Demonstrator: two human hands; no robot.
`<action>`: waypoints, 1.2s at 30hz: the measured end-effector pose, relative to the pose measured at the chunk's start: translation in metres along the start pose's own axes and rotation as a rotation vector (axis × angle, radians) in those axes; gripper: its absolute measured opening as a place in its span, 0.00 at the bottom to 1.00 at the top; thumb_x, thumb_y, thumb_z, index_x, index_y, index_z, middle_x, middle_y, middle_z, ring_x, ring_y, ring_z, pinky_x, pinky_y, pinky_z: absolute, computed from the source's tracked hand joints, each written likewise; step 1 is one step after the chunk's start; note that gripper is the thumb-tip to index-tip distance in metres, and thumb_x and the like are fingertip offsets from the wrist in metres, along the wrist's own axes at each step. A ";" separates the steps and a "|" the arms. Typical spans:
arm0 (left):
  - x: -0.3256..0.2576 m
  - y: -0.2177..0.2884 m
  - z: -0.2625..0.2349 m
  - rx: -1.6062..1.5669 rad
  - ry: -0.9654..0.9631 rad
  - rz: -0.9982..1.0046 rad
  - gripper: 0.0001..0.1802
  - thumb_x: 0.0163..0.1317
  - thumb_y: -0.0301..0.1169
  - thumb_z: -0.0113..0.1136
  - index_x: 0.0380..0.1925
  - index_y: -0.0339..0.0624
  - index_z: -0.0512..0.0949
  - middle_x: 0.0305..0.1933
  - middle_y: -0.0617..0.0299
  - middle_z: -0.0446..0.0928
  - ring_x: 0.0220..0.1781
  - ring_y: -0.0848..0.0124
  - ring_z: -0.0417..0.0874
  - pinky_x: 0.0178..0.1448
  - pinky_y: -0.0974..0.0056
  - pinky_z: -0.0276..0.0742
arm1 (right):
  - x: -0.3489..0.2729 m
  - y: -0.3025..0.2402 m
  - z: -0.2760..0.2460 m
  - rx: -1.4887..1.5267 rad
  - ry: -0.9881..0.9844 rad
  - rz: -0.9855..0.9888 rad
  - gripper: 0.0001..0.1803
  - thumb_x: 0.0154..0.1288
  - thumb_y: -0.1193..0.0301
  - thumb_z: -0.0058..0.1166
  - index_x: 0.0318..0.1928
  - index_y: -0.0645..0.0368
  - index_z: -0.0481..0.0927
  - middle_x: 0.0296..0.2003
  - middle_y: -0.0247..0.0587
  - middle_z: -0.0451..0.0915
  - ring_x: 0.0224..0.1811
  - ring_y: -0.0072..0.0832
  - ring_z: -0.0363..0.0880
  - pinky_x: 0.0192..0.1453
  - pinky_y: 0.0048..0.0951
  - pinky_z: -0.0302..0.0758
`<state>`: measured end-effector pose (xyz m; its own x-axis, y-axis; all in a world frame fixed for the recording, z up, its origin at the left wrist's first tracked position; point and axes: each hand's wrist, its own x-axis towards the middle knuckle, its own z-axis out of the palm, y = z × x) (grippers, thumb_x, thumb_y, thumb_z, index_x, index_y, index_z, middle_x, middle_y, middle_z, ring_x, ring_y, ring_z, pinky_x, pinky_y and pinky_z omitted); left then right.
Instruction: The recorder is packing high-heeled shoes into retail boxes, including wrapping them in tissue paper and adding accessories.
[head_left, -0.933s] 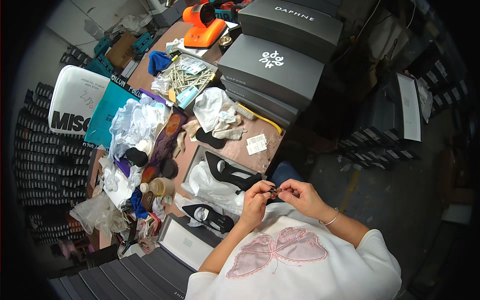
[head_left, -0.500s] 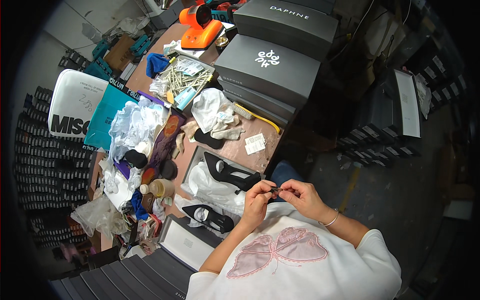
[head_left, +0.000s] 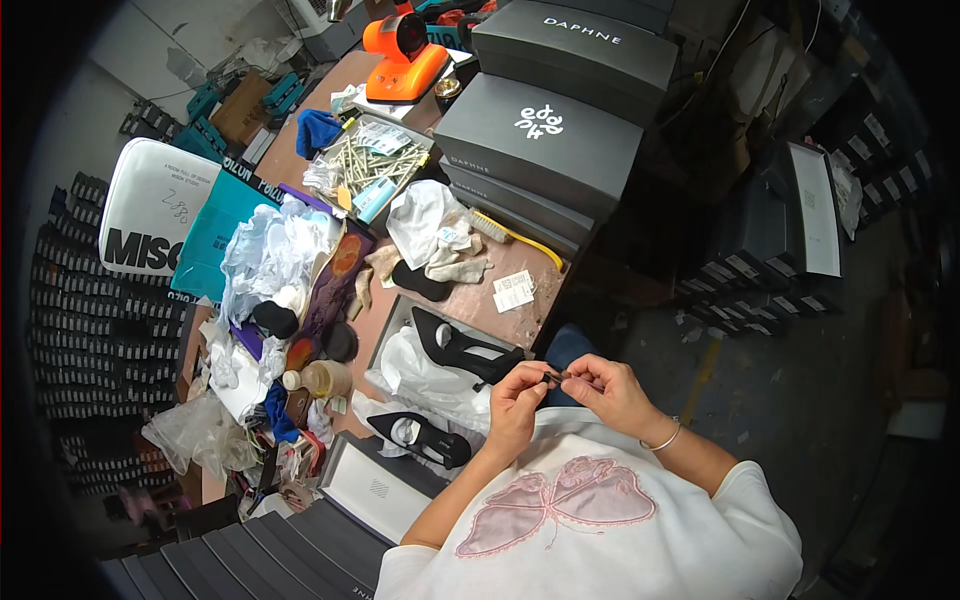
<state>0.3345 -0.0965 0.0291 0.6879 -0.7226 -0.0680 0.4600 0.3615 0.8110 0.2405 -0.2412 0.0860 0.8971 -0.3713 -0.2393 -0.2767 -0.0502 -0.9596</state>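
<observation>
My left hand [head_left: 514, 408] and my right hand [head_left: 612, 398] meet in front of my chest, close to the table's right edge. Both pinch a small dark piece [head_left: 549, 378] between thumb and fingertips; it is too small and too covered to name. Just left of my hands, a black pointed high-heeled shoe [head_left: 450, 342] lies in a shoebox [head_left: 388, 322] with white tissue paper [head_left: 408, 372]. A second black shoe [head_left: 428, 440], with tissue inside, rests nearer to me beside my left forearm.
Grey shoeboxes [head_left: 540, 145] are stacked at the table's far right. A yellow-handled brush [head_left: 525, 242], white cloth [head_left: 425, 215], paper tag [head_left: 513, 291], tray of sticks [head_left: 375, 160] and orange tape dispenser [head_left: 408, 72] crowd the tabletop. An open box lid [head_left: 380, 490] stands at lower left.
My fingertips have shifted slightly around the small dark piece, with a little more gap between the two hands. The shoes and boxes stay in their places; the whole view has moved slightly.
</observation>
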 end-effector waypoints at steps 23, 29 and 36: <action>-0.002 0.001 -0.009 0.128 -0.040 -0.008 0.03 0.58 0.18 0.52 0.32 0.32 0.75 0.46 0.59 0.73 0.37 0.80 0.71 0.40 0.75 0.67 | 0.005 0.000 -0.002 0.012 -0.094 0.049 0.09 0.63 0.70 0.61 0.37 0.65 0.79 0.25 0.25 0.75 0.26 0.08 0.67 0.28 0.14 0.66; -0.002 0.002 -0.008 0.125 -0.043 -0.015 0.04 0.58 0.18 0.51 0.32 0.31 0.75 0.45 0.58 0.73 0.39 0.78 0.73 0.43 0.74 0.69 | 0.004 0.001 -0.002 -0.001 -0.056 0.017 0.12 0.62 0.67 0.63 0.36 0.65 0.80 0.22 0.30 0.78 0.25 0.11 0.69 0.27 0.17 0.69; -0.001 0.002 -0.003 0.099 0.001 0.015 0.05 0.61 0.20 0.54 0.36 0.31 0.77 0.47 0.54 0.75 0.46 0.72 0.76 0.54 0.66 0.71 | 0.005 0.015 -0.003 0.195 0.039 0.064 0.11 0.63 0.68 0.62 0.37 0.64 0.79 0.24 0.26 0.76 0.26 0.08 0.68 0.28 0.16 0.68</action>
<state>0.3361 -0.0933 0.0292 0.6947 -0.7172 -0.0558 0.3918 0.3122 0.8655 0.2397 -0.2465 0.0711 0.8647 -0.4041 -0.2983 -0.2575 0.1533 -0.9541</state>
